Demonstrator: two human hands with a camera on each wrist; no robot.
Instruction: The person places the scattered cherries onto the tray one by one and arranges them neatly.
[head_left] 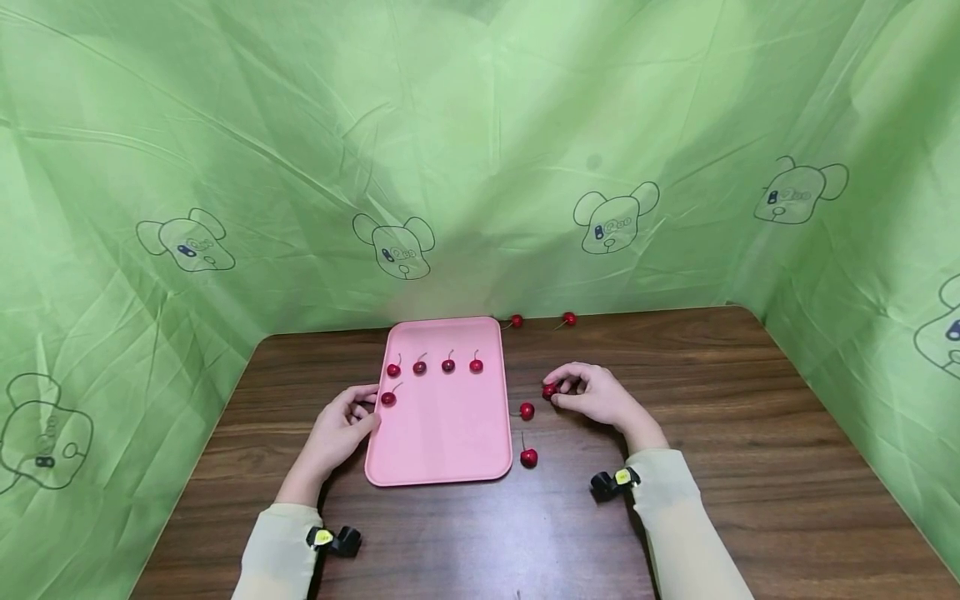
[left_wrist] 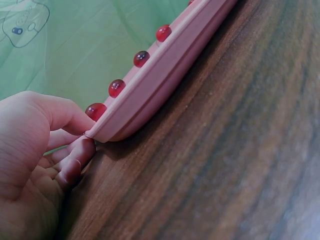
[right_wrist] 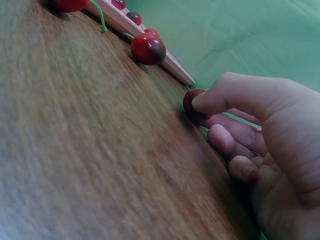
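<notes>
A pink tray [head_left: 442,442] lies on the wooden table with a row of red cherries across its upper part. One more cherry [head_left: 387,399] sits just under the row's left end. At the tray's left edge my left hand [head_left: 341,429] pinches the rim between thumb and fingers, as the left wrist view also shows. To the right of the tray, my right hand [head_left: 596,394] holds a cherry [right_wrist: 195,106] between thumb and fingertips, low over the table. Its stem is mostly hidden by the fingers.
Two loose cherries, an upper one [head_left: 527,411] and a lower one [head_left: 528,457], lie beside the tray's right edge. Another pair, one cherry [head_left: 517,320] by the tray's far corner and one cherry [head_left: 570,318] farther right, lies along the table's back edge. Green cloth [head_left: 480,167] hangs behind.
</notes>
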